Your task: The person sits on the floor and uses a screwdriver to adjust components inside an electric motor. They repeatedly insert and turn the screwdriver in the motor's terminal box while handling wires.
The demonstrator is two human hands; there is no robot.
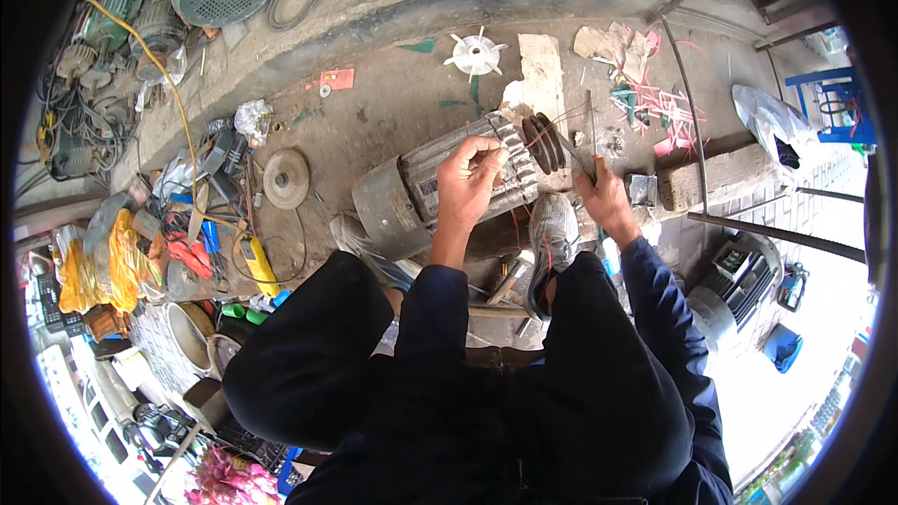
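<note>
A grey finned electric motor [374, 210] lies on its side in front of me. A dark grooved pulley [545, 143] is at its right end. My left hand [470, 178] is over the motor's finned body, its fingers closed in a pinch; what they hold, if anything, is too small to make out. Thin reddish wires [558, 120] rise by the pulley. To the right of the pulley, my right hand [608, 196] is closed around a bladed tool with an orange-brown handle [601, 166]. Its grey blade slants up toward the pulley.
A white fan impeller [475, 54] and cardboard [541, 70] lie beyond the motor. Pink and white scraps [659, 103] and a wooden beam [716, 178] are to the right. A round metal disc [286, 178], a yellow tool [257, 262] and cables lie left. My shoe [554, 234] is beside the motor.
</note>
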